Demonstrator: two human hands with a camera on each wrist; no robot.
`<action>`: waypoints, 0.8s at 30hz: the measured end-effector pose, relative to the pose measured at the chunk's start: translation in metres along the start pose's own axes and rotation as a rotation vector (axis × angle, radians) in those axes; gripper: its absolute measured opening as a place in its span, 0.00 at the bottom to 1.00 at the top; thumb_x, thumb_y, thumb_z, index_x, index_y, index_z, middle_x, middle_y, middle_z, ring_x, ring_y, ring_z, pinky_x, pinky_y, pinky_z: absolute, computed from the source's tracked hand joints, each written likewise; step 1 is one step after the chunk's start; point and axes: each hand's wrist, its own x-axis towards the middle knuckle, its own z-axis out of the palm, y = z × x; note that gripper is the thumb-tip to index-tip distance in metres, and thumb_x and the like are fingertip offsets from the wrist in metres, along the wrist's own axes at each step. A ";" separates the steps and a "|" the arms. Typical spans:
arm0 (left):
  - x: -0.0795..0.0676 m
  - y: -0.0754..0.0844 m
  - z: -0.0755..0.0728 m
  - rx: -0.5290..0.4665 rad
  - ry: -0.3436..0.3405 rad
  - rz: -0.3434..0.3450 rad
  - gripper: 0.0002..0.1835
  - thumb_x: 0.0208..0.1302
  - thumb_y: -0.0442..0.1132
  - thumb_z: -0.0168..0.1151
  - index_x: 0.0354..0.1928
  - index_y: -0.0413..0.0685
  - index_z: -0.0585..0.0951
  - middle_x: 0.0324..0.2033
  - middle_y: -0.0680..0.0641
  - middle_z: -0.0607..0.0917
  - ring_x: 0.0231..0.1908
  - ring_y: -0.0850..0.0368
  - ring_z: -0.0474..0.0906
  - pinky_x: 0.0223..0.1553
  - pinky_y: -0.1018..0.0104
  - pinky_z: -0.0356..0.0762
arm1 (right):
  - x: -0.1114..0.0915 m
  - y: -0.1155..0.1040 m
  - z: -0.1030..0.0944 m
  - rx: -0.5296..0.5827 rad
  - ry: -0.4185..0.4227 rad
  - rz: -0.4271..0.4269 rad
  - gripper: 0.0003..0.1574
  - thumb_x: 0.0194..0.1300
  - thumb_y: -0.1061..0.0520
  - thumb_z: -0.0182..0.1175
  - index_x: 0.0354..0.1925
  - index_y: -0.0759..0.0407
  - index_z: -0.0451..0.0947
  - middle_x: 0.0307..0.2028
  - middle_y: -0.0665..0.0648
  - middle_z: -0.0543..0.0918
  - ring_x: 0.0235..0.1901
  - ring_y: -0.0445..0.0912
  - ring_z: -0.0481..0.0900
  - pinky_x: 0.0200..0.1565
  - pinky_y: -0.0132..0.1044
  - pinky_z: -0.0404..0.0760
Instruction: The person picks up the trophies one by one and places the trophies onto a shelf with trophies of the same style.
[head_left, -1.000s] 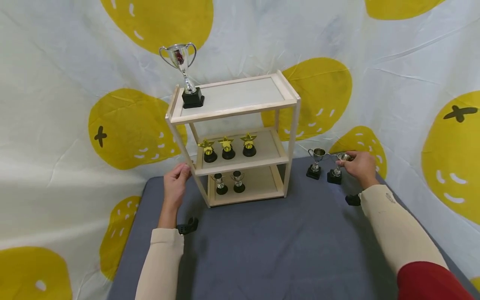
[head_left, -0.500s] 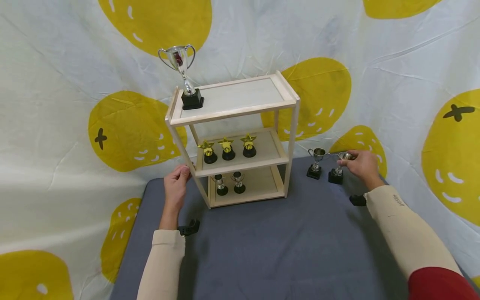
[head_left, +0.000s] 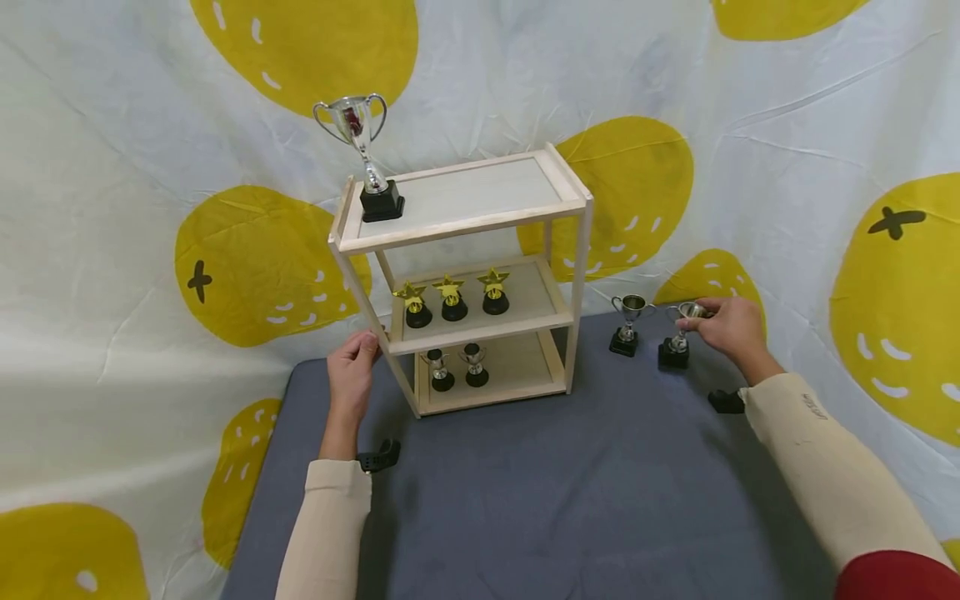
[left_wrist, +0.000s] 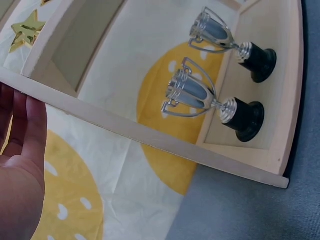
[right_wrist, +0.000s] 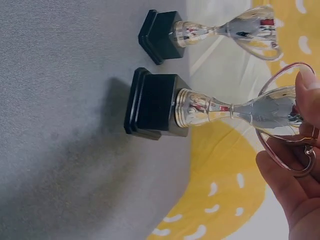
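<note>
My right hand (head_left: 731,332) pinches the rim and handle area of a small silver trophy cup (right_wrist: 270,112) with a square black base. The cup is upright, its base at or just above the cloth; I cannot tell which. Beside it stands a matching trophy cup (head_left: 628,323). At the left of a pale wooden three-tier shelf (head_left: 480,335), my left hand (head_left: 351,371) grips the front post, the fingers (left_wrist: 35,125) partly behind it. A large silver trophy (head_left: 367,154) stands on the top tier's left end.
Three gold star trophies (head_left: 451,298) line the middle tier. Two small silver cups (left_wrist: 215,102) with round black bases stand on the bottom tier. Grey cloth (head_left: 525,500) covers the table, and a patterned white curtain (head_left: 810,208) hangs behind and at the sides.
The right hand and its trophy cup have shifted slightly right and toward the front, widening the gap to the neighbouring cup. The left hand stays at the shelf post.
</note>
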 end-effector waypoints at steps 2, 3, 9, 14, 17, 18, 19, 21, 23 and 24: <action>0.000 -0.001 -0.001 -0.008 0.001 0.000 0.14 0.76 0.35 0.59 0.44 0.28 0.87 0.36 0.58 0.86 0.42 0.67 0.85 0.50 0.76 0.86 | -0.002 -0.003 -0.004 0.006 -0.008 -0.008 0.46 0.65 0.37 0.72 0.64 0.71 0.78 0.54 0.76 0.84 0.54 0.73 0.80 0.47 0.62 0.82; 0.000 -0.001 -0.001 -0.012 0.004 -0.001 0.12 0.76 0.35 0.59 0.42 0.33 0.89 0.36 0.58 0.86 0.42 0.67 0.85 0.50 0.76 0.86 | -0.004 -0.005 -0.006 0.013 -0.010 -0.013 0.45 0.65 0.38 0.72 0.64 0.71 0.78 0.53 0.76 0.84 0.52 0.72 0.81 0.45 0.61 0.83; 0.001 -0.003 -0.002 -0.030 0.014 -0.007 0.11 0.75 0.36 0.60 0.38 0.49 0.90 0.36 0.58 0.89 0.42 0.67 0.87 0.49 0.75 0.86 | -0.011 -0.016 -0.019 0.004 0.000 -0.055 0.44 0.64 0.38 0.73 0.63 0.71 0.79 0.53 0.77 0.84 0.48 0.71 0.82 0.38 0.56 0.83; 0.001 -0.002 -0.002 -0.006 0.020 -0.019 0.11 0.75 0.36 0.60 0.46 0.35 0.88 0.33 0.60 0.89 0.39 0.69 0.87 0.48 0.76 0.86 | -0.014 -0.027 -0.032 -0.003 -0.012 -0.075 0.43 0.65 0.41 0.74 0.64 0.70 0.78 0.58 0.77 0.80 0.57 0.75 0.77 0.50 0.68 0.79; 0.001 -0.002 -0.001 0.009 0.019 -0.027 0.15 0.76 0.36 0.60 0.50 0.29 0.86 0.33 0.62 0.89 0.40 0.70 0.87 0.48 0.77 0.86 | -0.017 -0.034 -0.040 -0.005 -0.008 -0.085 0.43 0.64 0.42 0.75 0.64 0.70 0.78 0.57 0.77 0.81 0.58 0.76 0.76 0.51 0.68 0.78; 0.002 -0.002 -0.001 0.012 0.019 -0.028 0.15 0.76 0.36 0.60 0.51 0.29 0.86 0.33 0.62 0.89 0.40 0.70 0.87 0.48 0.77 0.86 | -0.017 -0.037 -0.042 -0.012 -0.007 -0.091 0.43 0.64 0.42 0.74 0.64 0.70 0.78 0.55 0.77 0.81 0.58 0.76 0.76 0.51 0.68 0.78; 0.001 -0.001 -0.001 0.016 0.018 -0.030 0.15 0.77 0.37 0.60 0.51 0.29 0.86 0.34 0.62 0.89 0.40 0.70 0.87 0.49 0.77 0.86 | -0.018 -0.040 -0.045 -0.016 -0.007 -0.099 0.43 0.64 0.42 0.74 0.64 0.70 0.79 0.54 0.77 0.82 0.57 0.76 0.76 0.50 0.68 0.78; 0.001 0.000 -0.001 0.022 0.017 -0.033 0.15 0.77 0.37 0.59 0.52 0.30 0.86 0.34 0.62 0.89 0.41 0.70 0.87 0.49 0.77 0.86 | -0.020 -0.045 -0.050 -0.026 -0.005 -0.112 0.42 0.64 0.41 0.74 0.63 0.70 0.80 0.52 0.77 0.84 0.55 0.75 0.78 0.50 0.67 0.77; 0.000 0.000 -0.001 0.023 0.015 -0.036 0.15 0.77 0.36 0.59 0.52 0.30 0.85 0.34 0.62 0.89 0.40 0.69 0.88 0.49 0.76 0.86 | -0.022 -0.051 -0.055 -0.027 -0.009 -0.117 0.42 0.65 0.41 0.74 0.63 0.70 0.80 0.52 0.77 0.84 0.54 0.75 0.78 0.49 0.66 0.78; 0.000 0.000 -0.001 0.021 0.014 -0.038 0.15 0.77 0.36 0.59 0.52 0.29 0.85 0.34 0.62 0.89 0.40 0.69 0.88 0.49 0.76 0.86 | -0.024 -0.054 -0.057 -0.031 -0.011 -0.118 0.42 0.65 0.40 0.73 0.63 0.70 0.80 0.53 0.77 0.84 0.54 0.74 0.79 0.48 0.65 0.78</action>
